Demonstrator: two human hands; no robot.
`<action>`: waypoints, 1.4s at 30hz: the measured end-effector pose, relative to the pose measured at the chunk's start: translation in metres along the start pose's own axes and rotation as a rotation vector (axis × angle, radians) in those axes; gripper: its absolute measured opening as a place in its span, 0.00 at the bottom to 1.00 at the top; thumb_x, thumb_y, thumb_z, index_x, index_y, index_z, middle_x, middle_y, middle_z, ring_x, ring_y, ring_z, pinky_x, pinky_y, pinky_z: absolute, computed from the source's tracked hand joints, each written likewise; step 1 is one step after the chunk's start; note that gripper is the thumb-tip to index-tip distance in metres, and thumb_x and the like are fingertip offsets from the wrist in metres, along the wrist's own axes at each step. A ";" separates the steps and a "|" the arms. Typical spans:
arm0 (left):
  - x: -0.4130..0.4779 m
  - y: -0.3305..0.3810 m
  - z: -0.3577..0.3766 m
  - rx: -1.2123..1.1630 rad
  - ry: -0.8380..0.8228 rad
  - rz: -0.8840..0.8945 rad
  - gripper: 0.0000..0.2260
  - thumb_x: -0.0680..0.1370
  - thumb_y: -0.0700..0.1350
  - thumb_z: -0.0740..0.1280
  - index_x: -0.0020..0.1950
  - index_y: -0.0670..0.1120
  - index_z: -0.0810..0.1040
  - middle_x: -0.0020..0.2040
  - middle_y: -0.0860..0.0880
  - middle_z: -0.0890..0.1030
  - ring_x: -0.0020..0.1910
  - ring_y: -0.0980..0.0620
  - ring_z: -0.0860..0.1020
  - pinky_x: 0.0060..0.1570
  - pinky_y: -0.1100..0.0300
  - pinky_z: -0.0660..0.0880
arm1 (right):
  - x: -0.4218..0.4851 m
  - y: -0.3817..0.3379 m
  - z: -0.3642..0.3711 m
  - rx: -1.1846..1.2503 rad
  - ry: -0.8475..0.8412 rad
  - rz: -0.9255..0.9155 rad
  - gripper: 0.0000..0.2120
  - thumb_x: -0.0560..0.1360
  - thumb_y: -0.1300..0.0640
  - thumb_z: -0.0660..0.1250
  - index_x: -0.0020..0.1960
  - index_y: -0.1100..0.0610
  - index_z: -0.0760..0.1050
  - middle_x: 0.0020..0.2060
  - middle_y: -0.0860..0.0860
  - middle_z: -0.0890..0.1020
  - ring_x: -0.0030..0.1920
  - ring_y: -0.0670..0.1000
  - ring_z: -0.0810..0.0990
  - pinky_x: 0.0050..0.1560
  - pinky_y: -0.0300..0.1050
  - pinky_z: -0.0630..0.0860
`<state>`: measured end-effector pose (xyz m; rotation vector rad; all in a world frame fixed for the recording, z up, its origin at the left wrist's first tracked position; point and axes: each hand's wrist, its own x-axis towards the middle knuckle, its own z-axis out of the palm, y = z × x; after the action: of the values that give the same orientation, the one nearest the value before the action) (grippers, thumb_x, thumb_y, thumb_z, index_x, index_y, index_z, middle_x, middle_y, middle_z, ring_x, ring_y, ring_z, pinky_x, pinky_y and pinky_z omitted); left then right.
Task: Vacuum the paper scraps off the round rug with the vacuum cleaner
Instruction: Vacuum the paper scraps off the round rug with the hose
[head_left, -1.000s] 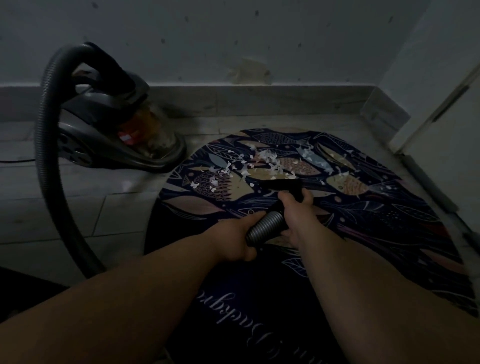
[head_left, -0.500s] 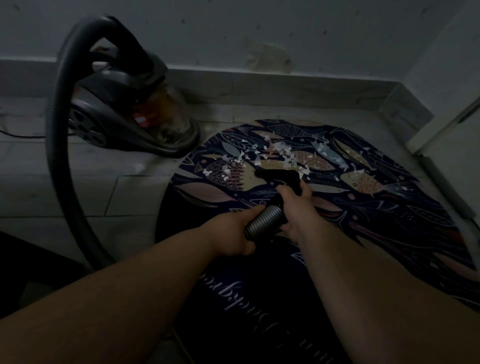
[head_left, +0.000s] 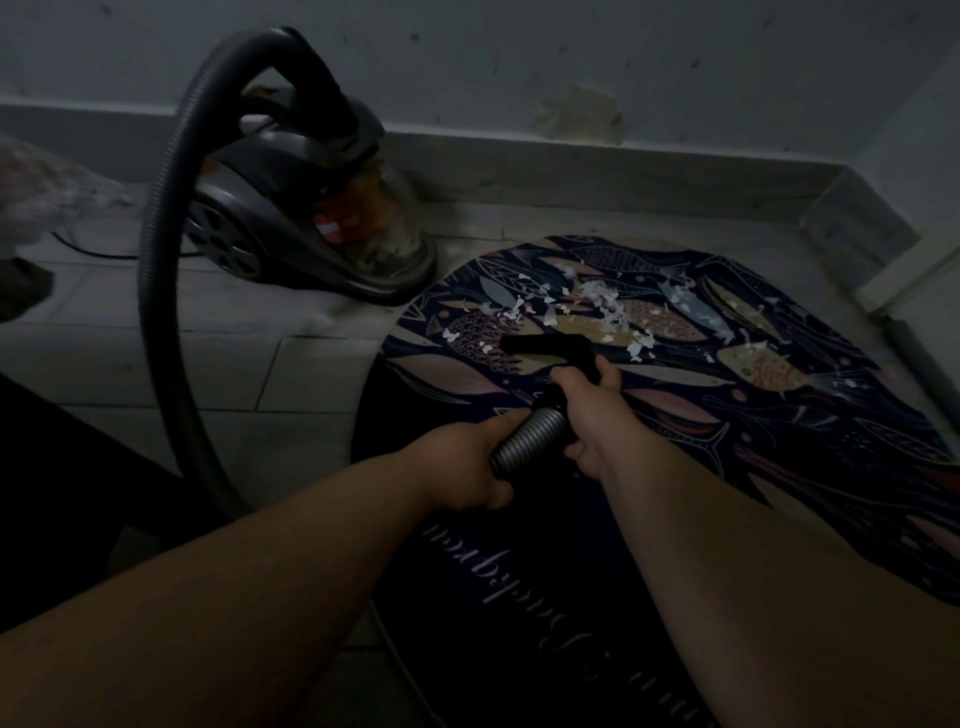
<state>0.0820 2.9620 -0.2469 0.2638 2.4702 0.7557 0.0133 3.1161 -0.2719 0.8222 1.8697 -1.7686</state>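
A round dark rug (head_left: 779, 426) with a fish pattern lies on the tiled floor. White paper scraps (head_left: 602, 304) are scattered over its far half. A dark canister vacuum cleaner (head_left: 306, 208) stands beyond the rug's left edge, and its ribbed hose (head_left: 156, 270) arcs down toward me. My left hand (head_left: 462, 467) grips the ribbed hose end (head_left: 530, 436). My right hand (head_left: 592, 410) grips the black handle just ahead of it. The black nozzle (head_left: 545, 345) rests on the rug at the near edge of the scraps.
A wall with a stone skirting (head_left: 571, 166) runs behind the rug and turns a corner at the right. A thin cable (head_left: 104, 252) lies on the floor left of the vacuum. A pale door frame (head_left: 914, 291) is at the right.
The view has swung left, so the vacuum and rug sit further right in frame. The nozzle has slid left along the near edge of the scraps. Both hands keep their grip.
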 end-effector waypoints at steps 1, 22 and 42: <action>-0.002 -0.001 -0.001 0.000 0.007 -0.003 0.40 0.73 0.45 0.69 0.77 0.57 0.48 0.65 0.46 0.74 0.61 0.49 0.74 0.52 0.69 0.66 | -0.001 0.000 0.002 -0.001 -0.002 -0.006 0.32 0.79 0.47 0.64 0.75 0.34 0.50 0.59 0.54 0.73 0.49 0.58 0.78 0.52 0.58 0.79; -0.025 -0.024 -0.014 -0.005 0.057 -0.084 0.40 0.72 0.47 0.69 0.77 0.59 0.49 0.65 0.47 0.74 0.59 0.50 0.75 0.46 0.71 0.65 | 0.000 0.008 0.042 0.052 -0.047 0.019 0.33 0.76 0.45 0.66 0.73 0.32 0.52 0.59 0.53 0.74 0.54 0.60 0.77 0.62 0.64 0.73; -0.017 -0.035 -0.020 -0.029 0.036 -0.096 0.39 0.73 0.45 0.69 0.77 0.59 0.50 0.65 0.47 0.74 0.58 0.51 0.75 0.42 0.73 0.64 | 0.002 0.002 0.053 0.035 -0.059 -0.014 0.32 0.78 0.49 0.65 0.76 0.37 0.54 0.56 0.54 0.76 0.49 0.57 0.79 0.43 0.51 0.79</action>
<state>0.0846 2.9185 -0.2450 0.1209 2.4843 0.7614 0.0086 3.0640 -0.2789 0.7629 1.8167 -1.8187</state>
